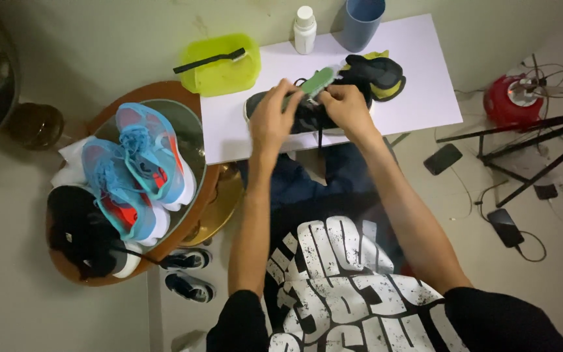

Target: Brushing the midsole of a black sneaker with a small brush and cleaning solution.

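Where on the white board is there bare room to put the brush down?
Bare patches on the white board: the right end past the black-and-yellow shoe, and the near-left corner below the green tray. The middle is crowded: both hands on the dark shoe, bottle and cup behind.

A single head-worn camera looks steeply down from above the person's chest, arm's reach from the white surface (412, 72); floor shows on both sides.

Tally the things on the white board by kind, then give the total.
Dark shoes: 2, one under the hands, one behind it
Brushes: 2, green, black
Yellow-green tub: 1
White bottle: 1
Blue cup: 1
Total: 7
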